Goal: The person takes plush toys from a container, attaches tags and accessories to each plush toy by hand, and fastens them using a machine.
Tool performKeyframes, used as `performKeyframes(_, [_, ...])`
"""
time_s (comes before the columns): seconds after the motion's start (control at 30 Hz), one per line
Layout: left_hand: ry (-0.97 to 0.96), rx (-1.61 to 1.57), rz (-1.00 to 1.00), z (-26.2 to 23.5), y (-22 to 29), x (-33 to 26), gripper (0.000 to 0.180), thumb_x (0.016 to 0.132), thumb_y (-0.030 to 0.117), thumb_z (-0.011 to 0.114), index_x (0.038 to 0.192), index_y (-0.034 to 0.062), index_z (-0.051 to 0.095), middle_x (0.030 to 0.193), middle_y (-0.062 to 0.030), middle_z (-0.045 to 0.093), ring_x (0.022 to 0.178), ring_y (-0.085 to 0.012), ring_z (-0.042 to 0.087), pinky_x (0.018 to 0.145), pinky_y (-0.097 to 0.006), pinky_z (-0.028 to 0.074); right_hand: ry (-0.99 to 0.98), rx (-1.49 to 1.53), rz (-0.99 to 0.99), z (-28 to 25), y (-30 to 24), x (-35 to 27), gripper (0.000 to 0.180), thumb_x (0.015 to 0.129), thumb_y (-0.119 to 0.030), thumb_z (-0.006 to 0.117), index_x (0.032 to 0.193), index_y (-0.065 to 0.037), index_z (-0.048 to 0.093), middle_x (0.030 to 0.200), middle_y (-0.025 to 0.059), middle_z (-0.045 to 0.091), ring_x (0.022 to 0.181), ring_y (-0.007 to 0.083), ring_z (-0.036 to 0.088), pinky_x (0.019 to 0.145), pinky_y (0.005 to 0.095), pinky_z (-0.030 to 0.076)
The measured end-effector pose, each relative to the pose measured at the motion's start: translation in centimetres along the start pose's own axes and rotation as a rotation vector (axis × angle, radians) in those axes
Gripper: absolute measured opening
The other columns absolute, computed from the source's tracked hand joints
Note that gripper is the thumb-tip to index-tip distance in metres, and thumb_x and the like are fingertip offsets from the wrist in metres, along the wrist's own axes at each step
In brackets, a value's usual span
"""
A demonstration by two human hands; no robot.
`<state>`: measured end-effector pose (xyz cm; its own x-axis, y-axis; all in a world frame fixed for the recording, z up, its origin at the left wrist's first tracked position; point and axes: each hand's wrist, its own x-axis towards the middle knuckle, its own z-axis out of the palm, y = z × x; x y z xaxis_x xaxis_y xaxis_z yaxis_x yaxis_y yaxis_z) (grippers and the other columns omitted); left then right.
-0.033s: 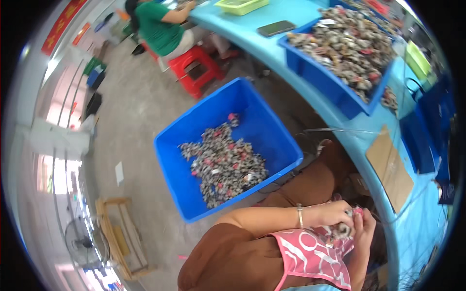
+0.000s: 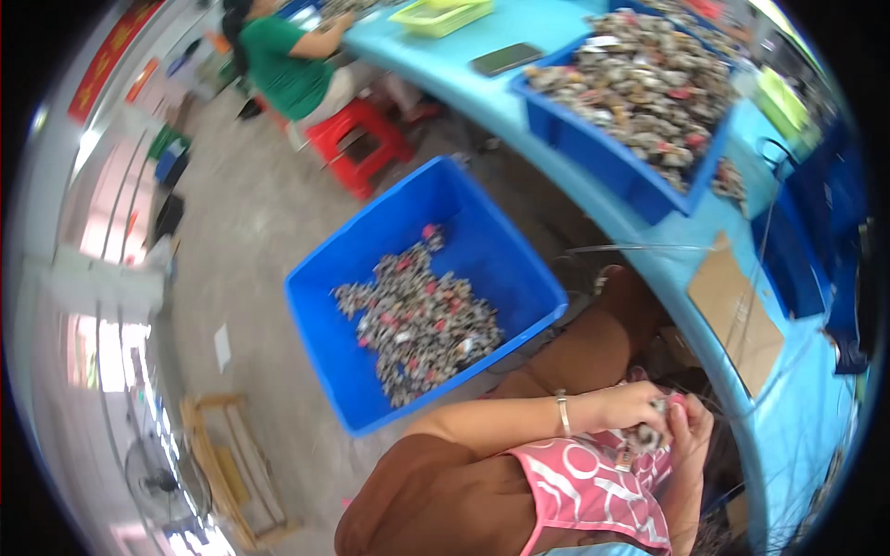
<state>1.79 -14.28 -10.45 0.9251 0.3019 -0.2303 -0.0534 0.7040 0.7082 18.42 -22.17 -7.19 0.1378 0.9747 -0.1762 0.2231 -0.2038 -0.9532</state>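
Above my lap, my left hand (image 2: 630, 410) and my right hand (image 2: 691, 434) are closed together on one small fuzzy grey-and-pink piece, seemingly plush (image 2: 646, 435). Its pink end shows between the fingers, and a small tag hangs below it. The fingers hide much of its shape. My left wrist wears a bracelet (image 2: 562, 413), and a pink-and-white patterned apron (image 2: 584, 477) lies beneath the hands. On the floor to the left stands a large blue bin (image 2: 326, 371) with a heap of similar grey, white and pink pieces (image 2: 426, 320) in it.
A blue-covered table (image 2: 640, 255) curves along the right, bearing a heaped blue crate (image 2: 593, 176), a phone (image 2: 505, 59), cardboard (image 2: 737, 315) and green baskets (image 2: 441, 15). A person in green (image 2: 287, 69) sits on a red stool (image 2: 357, 148) beyond. A fan (image 2: 162, 477) stands at left.
The whole view has shifted slightly, so the bin, table and stool sit a little farther left. Both hands keep their hold on the fuzzy piece.
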Motion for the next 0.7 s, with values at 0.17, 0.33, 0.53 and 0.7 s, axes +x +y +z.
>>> performKeyframes(0.17, [-0.360, 0.197, -0.073, -2.0, 2.6, -1.0, 0.020, 0.088, 0.010, 0.066, 0.103, -0.0025, 0.067, 0.089, -0.0066, 0.071, 0.078, -0.0097, 0.066, 0.066, -0.024, 0.052, -0.099, -0.057, -0.272, -0.5, -2.9, 0.2, 0.022, 0.084, -0.013, 0.072, 0.068, 0.000, 0.065, 0.053, 0.0053, 0.054, 0.049, 0.0082, 0.051, 0.045, 0.0288, 0.033])
performKeyframes(0.33, [-0.392, 0.393, -0.222, -2.3, 5.5, 0.1, 0.017, 0.094, 0.010, 0.062, 0.106, -0.0010, 0.067, 0.096, -0.0052, 0.071, 0.087, -0.0097, 0.065, 0.074, -0.024, 0.051, -0.110, -0.062, -0.185, -2.0, -3.1, 0.7, 0.036, 0.090, -0.018, 0.069, 0.061, -0.002, 0.056, 0.051, 0.0033, 0.046, 0.049, 0.0071, 0.041, 0.044, 0.0291, 0.031])
performKeyframes(0.53, [-0.161, 0.228, -0.252, -0.1, 5.9, 2.2, 0.027, 0.095, 0.009, 0.061, 0.120, -0.0003, 0.061, 0.108, -0.0059, 0.070, 0.095, -0.0126, 0.065, 0.082, -0.026, 0.051, -0.050, 0.368, -0.006, -4.2, -1.2, 1.0, 0.037, 0.105, -0.028, 0.047, 0.080, -0.002, 0.056, 0.065, -0.0027, 0.046, 0.061, 0.0064, 0.040, 0.055, 0.0268, 0.035])
performKeyframes(0.7, [0.003, 0.172, -0.217, 1.0, 4.0, 4.2, 0.029, 0.094, 0.009, 0.063, 0.121, 0.0002, 0.062, 0.106, -0.0051, 0.068, 0.091, -0.0101, 0.062, 0.078, -0.026, 0.050, 0.213, 0.434, -0.063, -4.2, -1.5, -0.1, 0.031, 0.103, -0.027, 0.051, 0.090, -0.001, 0.060, 0.075, -0.0016, 0.049, 0.066, 0.0066, 0.044, 0.057, 0.0254, 0.037])
